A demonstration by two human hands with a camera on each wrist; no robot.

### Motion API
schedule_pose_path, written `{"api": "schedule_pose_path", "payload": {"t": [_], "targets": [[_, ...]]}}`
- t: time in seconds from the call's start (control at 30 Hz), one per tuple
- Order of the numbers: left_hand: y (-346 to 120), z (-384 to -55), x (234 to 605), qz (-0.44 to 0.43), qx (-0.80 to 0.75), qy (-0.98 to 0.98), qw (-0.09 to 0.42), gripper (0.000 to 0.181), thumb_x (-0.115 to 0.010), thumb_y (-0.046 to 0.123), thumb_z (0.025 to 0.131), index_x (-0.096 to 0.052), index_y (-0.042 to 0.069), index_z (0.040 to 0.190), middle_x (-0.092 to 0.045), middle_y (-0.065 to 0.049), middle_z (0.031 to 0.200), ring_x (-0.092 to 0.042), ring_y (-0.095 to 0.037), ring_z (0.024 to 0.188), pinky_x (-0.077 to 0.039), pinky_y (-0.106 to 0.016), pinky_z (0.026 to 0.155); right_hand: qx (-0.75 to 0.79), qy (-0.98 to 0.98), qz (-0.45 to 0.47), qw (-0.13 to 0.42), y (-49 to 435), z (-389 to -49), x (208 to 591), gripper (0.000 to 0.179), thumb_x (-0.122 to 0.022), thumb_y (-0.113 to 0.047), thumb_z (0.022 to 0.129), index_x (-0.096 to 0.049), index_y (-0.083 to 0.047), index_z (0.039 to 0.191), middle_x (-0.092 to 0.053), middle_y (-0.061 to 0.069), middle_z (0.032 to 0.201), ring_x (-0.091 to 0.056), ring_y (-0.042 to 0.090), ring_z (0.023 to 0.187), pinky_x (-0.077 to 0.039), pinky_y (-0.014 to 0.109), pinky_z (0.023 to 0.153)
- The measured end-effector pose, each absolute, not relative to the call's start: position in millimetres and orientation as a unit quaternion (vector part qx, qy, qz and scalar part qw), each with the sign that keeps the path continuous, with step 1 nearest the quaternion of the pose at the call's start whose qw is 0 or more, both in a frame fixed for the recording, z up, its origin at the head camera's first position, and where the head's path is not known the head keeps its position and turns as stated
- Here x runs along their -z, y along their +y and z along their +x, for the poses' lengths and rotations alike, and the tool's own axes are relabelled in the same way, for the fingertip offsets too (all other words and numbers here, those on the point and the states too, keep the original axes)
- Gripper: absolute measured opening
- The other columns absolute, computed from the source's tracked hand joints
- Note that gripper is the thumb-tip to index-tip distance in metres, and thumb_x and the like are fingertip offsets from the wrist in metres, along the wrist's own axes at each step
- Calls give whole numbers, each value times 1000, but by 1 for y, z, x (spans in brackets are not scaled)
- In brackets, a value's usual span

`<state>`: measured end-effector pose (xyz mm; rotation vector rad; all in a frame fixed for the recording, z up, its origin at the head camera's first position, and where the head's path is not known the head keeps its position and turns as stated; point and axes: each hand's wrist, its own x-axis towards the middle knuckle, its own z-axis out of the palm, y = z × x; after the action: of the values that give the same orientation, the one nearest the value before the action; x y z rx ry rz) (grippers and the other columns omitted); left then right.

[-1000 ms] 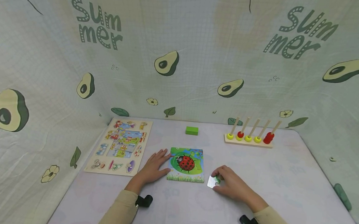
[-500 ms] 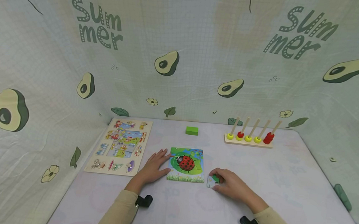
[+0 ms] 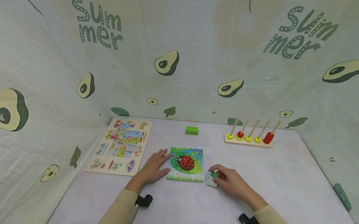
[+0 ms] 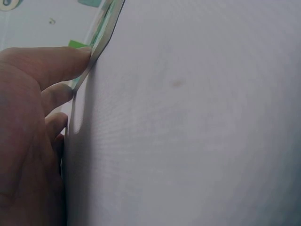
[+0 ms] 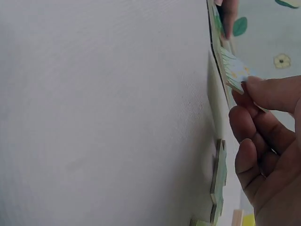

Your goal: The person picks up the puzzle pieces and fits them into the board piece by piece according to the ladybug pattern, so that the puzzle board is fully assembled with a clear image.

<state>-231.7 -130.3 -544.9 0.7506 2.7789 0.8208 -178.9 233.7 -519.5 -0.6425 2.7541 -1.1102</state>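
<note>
A square ladybug jigsaw puzzle (image 3: 186, 164) lies flat in the middle of the table. My left hand (image 3: 152, 167) rests at its left side, fingers spread and fairly straight. Thumb and fingertips touch the puzzle's edge, and in the left wrist view the thumb (image 4: 61, 63) lies against that edge. Just right of the board, my right hand (image 3: 232, 183) holds a puzzle piece (image 3: 211, 180) printed with grass and green. In the right wrist view, thumb and index finger pinch this piece (image 5: 233, 68), which is tilted. The other fingers curl below it.
A wooden picture puzzle board (image 3: 118, 147) lies at the left. A green block (image 3: 192, 130) sits behind the ladybug puzzle. At the back right stands a bead rack (image 3: 248, 140) with upright pegs. Thin jagged-edged flat pieces (image 5: 217, 181) lie near my right hand.
The piece in my right hand has turned from its shiny glare to show its printed face and shifted slightly left toward the puzzle. My left hand and the board have stayed put.
</note>
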Motion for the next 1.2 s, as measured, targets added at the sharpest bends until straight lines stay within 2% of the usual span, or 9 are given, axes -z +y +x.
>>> {"api": "schedule_pose_path", "payload": {"t": [0.13, 0.4, 0.5, 0.73, 1.0, 1.2], "targets": [[-130, -231, 544, 250, -275, 925, 74, 65, -61, 35, 101, -40, 10, 157, -25, -13, 167, -15, -32, 156, -9, -52, 126, 382, 898, -215, 41, 228, -183, 518, 29, -74, -13, 94, -64, -15, 121, -63, -11, 83, -52, 3, 70, -46, 22, 63], [-131, -231, 544, 247, -274, 926, 75, 65, -62, 35, 101, -40, 11, 157, -25, -13, 167, -15, -33, 155, -8, -52, 126, 399, 891, -214, 28, 207, -195, 521, 28, -74, -17, 95, -66, -19, 122, -64, -12, 84, -53, 4, 70, -47, 23, 63], [-131, -231, 545, 249, -274, 926, 76, 65, -61, 35, 101, -39, 11, 157, -25, -13, 167, -14, -33, 156, -8, -52, 126, 407, 886, -222, 22, 196, -200, 522, 29, -73, -18, 95, -66, -16, 123, -64, -11, 85, -53, 4, 70, -47, 23, 62], [-131, -232, 545, 256, -270, 925, 75, 64, -59, 33, 103, -38, 10, 158, -25, -14, 167, -15, -32, 156, -9, -51, 126, 423, 871, -247, 34, 166, -208, 522, 28, -72, -18, 97, -63, -12, 122, -63, -9, 83, -51, 3, 65, -46, 23, 59], [-132, -230, 547, 266, -282, 920, 58, 61, -59, 28, 102, -40, 5, 156, -27, -20, 165, -18, -39, 154, -12, -57, 124, 407, 877, -253, 31, 134, -215, 523, 28, -74, -16, 94, -64, -12, 121, -64, -9, 90, -59, 5, 79, -53, 27, 72], [-132, -230, 547, 268, -286, 918, 57, 61, -59, 29, 102, -41, 5, 156, -27, -20, 165, -17, -38, 154, -11, -57, 124, 406, 878, -251, 43, 119, -220, 528, 28, -76, -15, 93, -65, -13, 119, -63, -9, 91, -57, 5, 80, -53, 25, 71]]}}
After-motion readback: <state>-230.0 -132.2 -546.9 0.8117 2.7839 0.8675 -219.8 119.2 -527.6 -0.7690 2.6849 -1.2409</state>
